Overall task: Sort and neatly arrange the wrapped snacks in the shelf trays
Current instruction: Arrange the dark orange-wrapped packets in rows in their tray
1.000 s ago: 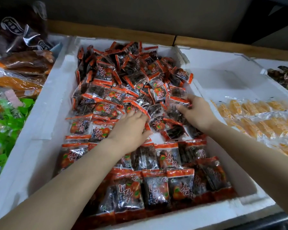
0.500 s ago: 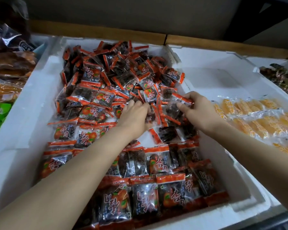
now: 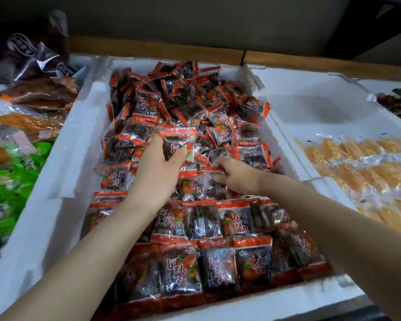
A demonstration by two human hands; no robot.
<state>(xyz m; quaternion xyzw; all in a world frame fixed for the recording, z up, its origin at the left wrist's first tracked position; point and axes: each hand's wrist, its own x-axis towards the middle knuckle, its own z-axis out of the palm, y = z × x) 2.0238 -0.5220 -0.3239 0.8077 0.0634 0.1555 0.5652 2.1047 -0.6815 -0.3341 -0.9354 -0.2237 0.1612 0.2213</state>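
Observation:
A white foam tray [image 3: 63, 172] holds several red-edged clear snack packets with dark fruit inside. The near packets [image 3: 220, 265] lie in neat rows; the far ones [image 3: 185, 100] are a loose heap. My left hand [image 3: 158, 172] grips one packet [image 3: 176, 140] between thumb and fingers, lifted over the middle of the tray. My right hand [image 3: 236, 176] pinches the red edge of another packet [image 3: 212, 179] lying just behind the tidy rows.
A second white foam tray [image 3: 310, 105] on the right holds rows of yellow wrapped snacks [image 3: 366, 167]. On the left sit orange dried-fruit bags [image 3: 33, 121], green packets [image 3: 21, 179] and dark bags [image 3: 33, 56]. A wooden shelf back [image 3: 241, 57] runs behind.
My left hand has lifted a packet out of the heap. My right hand has moved left and nearer, onto a packet behind the tidy rows.

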